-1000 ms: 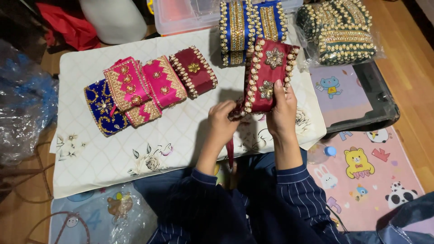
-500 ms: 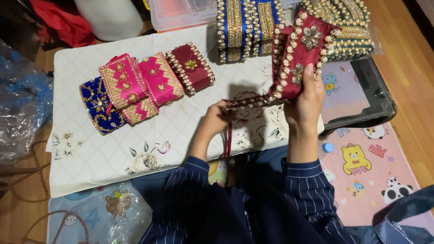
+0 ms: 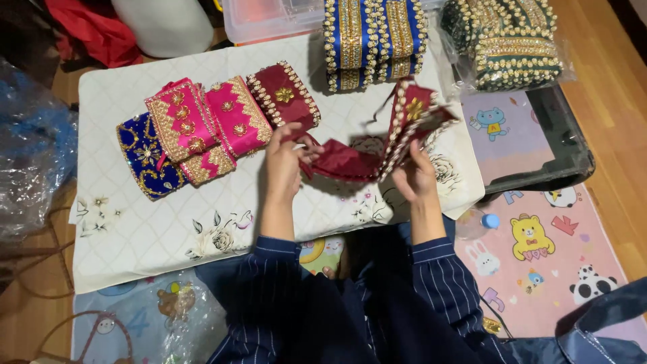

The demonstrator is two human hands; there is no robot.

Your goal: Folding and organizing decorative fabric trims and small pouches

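Observation:
I hold a maroon embroidered pouch (image 3: 377,145) with pearl trim and a gold flower, spread open between both hands above a white quilted cloth (image 3: 168,222). My left hand (image 3: 283,165) pinches its dark red inner flap at the left. My right hand (image 3: 414,176) grips the beaded edge at the right. A row of finished pouches lies to the left: a maroon one (image 3: 283,94), two pink ones (image 3: 236,118) (image 3: 180,125) and a navy one (image 3: 145,155).
Stacks of blue pouches (image 3: 374,37) and dark green pouches (image 3: 512,40) in plastic sit at the far side. A clear plastic box (image 3: 269,17), a black tray (image 3: 559,155), a cartoon play mat (image 3: 546,263) and crumpled plastic wrap (image 3: 27,148) surround the cloth.
The pouch was folded shut and upright in my hands. I have lowered it and pulled it open sideways, my left hand drawing the flap left, my right hand coming down.

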